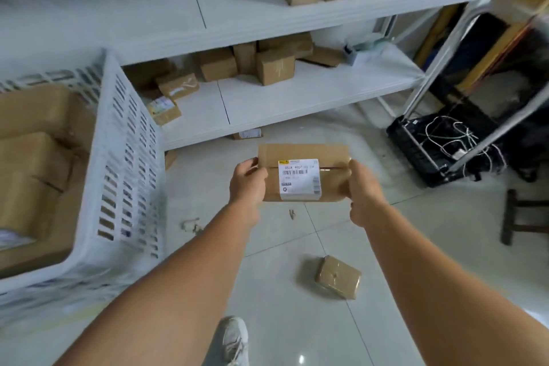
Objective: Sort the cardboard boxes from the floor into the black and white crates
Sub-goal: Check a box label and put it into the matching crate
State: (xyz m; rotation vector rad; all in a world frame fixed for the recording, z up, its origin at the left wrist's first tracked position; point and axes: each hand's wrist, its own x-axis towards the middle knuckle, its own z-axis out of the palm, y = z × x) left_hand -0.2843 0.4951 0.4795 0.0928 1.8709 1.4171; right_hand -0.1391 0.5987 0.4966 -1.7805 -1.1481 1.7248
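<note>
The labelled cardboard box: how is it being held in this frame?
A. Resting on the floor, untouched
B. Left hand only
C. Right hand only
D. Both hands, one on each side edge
D. The labelled cardboard box is off the floor, with the left hand gripping its left edge and the right hand its right edge.

Open floor beside white crate
</note>
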